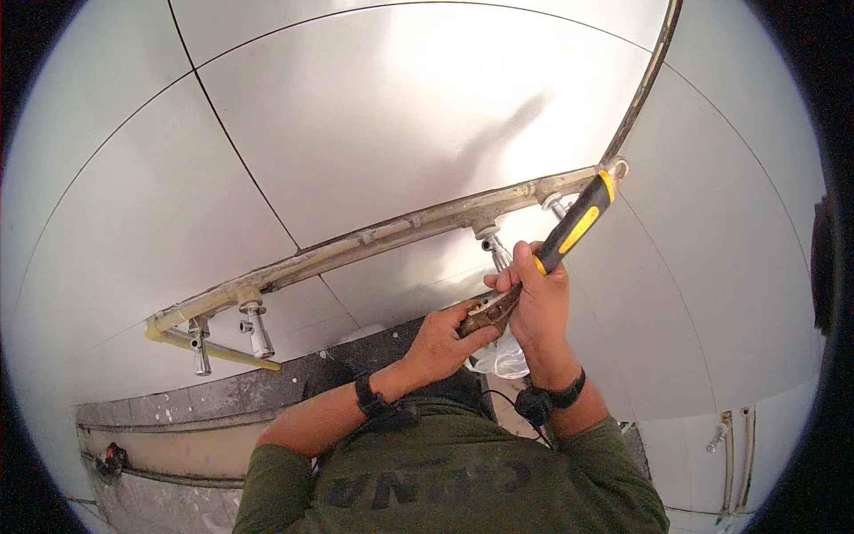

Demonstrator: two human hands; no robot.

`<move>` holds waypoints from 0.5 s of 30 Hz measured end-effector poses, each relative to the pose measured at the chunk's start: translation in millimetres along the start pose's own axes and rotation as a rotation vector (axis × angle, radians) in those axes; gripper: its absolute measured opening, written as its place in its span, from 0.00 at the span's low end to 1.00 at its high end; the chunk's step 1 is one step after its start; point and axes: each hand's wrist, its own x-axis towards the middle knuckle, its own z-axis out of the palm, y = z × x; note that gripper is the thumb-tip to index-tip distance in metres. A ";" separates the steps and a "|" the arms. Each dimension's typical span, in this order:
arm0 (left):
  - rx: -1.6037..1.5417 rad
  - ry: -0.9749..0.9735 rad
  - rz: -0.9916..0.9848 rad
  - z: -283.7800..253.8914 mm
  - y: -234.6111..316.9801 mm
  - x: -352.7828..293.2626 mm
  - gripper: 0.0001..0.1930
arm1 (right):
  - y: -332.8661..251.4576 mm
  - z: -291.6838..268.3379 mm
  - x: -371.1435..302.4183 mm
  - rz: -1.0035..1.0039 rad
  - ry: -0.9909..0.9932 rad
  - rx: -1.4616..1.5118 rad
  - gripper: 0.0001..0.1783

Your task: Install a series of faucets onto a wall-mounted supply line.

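An adjustable wrench (pixel 576 230) with a black and yellow handle slants across in front of the wall. My right hand (pixel 539 307) is wrapped round it where the handle meets the dark metal head. My left hand (pixel 442 343) pinches the wrench's jaw end between thumb and fingers. Just beyond my right hand, a chrome angle valve (pixel 495 249) sticks out of the pipe (pixel 365 245). Another chrome valve (pixel 555 206) is partly covered by the wrench handle. Clear plastic (pixel 503 358) shows below my hands; what it belongs to is hidden.
Two more chrome valves, one outer (pixel 201 349) and one inner (pixel 256 331), hang at the pipe's left end. A yellowish pipe (pixel 222 351) runs off there. White tiles (pixel 329 116) cover the wall. Further pipes (pixel 729 458) stand at the lower right, and the floor (pixel 187 400) is stained.
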 end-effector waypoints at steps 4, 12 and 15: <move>-0.049 0.106 -0.108 4.7 -17.3 2.3 0.18 | 10.8 1.1 4.8 0.058 -0.049 0.080 0.12; -0.370 0.131 -0.099 8.8 -22.3 11.1 0.18 | 13.7 -0.9 6.7 0.077 -0.074 0.118 0.12; -0.287 0.156 -0.151 16.5 -21.8 18.5 0.19 | 12.2 -2.0 5.0 0.029 -0.060 0.108 0.11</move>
